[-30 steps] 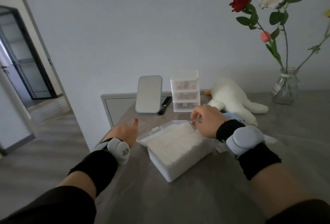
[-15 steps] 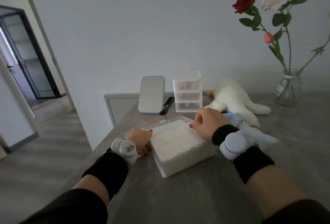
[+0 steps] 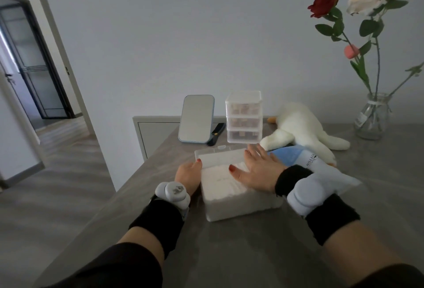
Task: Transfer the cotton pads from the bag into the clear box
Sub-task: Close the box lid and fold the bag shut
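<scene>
The clear box [image 3: 241,207] sits at the table's middle, packed with white cotton pads [image 3: 220,180]. Its hinged lid [image 3: 218,155] stands part-raised at the far side. My left hand [image 3: 187,174] is against the box's left wall, and its thumb lies on the lid's left corner. The other fingers of that hand are hidden. My right hand [image 3: 257,169] lies flat with straight fingers on the pads and the lid's right end. The blue-and-white cotton pad bag [image 3: 296,155] lies behind my right wrist.
At the back stand a small mirror [image 3: 196,119], a clear three-drawer organiser [image 3: 244,118] and a black object beside it. A white plush toy [image 3: 300,127] lies right of them. A glass vase [image 3: 372,118] with roses is far right. The table's left edge [image 3: 128,186] drops to the floor.
My left hand came from the table's left edge to the box's left side and the lid. My right hand went from curled to flat on the pads. The lid has tilted up.
</scene>
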`<action>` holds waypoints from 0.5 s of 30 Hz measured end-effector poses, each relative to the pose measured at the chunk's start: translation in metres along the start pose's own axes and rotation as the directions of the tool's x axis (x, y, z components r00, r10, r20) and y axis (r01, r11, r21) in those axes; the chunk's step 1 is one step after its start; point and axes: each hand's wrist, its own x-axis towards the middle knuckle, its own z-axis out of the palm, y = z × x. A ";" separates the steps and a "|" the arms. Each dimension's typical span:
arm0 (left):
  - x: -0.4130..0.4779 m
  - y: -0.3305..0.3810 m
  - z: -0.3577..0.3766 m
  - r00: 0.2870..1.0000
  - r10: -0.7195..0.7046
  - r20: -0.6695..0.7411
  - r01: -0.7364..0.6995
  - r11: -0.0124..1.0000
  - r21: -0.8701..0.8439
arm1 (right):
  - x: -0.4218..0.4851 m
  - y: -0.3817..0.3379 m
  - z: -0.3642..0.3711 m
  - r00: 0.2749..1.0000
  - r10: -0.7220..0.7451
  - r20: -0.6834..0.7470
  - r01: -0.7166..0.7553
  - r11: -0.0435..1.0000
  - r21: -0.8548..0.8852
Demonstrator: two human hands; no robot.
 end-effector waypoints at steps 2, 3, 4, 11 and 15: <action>0.000 0.000 -0.002 1.000 0.023 0.002 -0.023 0.999 0.028 | -0.001 -0.006 -0.001 0.999 0.039 0.001 -0.039 0.997 -0.073; 0.000 0.000 -0.004 1.000 0.025 0.007 -0.025 0.999 0.044 | -0.002 -0.008 -0.001 0.999 0.051 -0.002 -0.051 0.996 -0.069; 0.000 -0.002 -0.004 0.999 0.030 0.015 -0.031 0.998 0.057 | -0.003 -0.010 -0.001 0.998 0.058 -0.008 -0.058 0.996 -0.060; 0.004 -0.008 -0.004 0.998 0.060 0.004 -0.061 0.997 0.050 | -0.005 -0.013 -0.002 0.998 0.060 -0.013 -0.061 0.990 -0.126; 0.004 -0.009 -0.004 0.995 0.097 0.006 -0.097 0.993 0.074 | -0.014 -0.020 -0.004 0.997 0.068 -0.022 -0.071 0.982 -0.176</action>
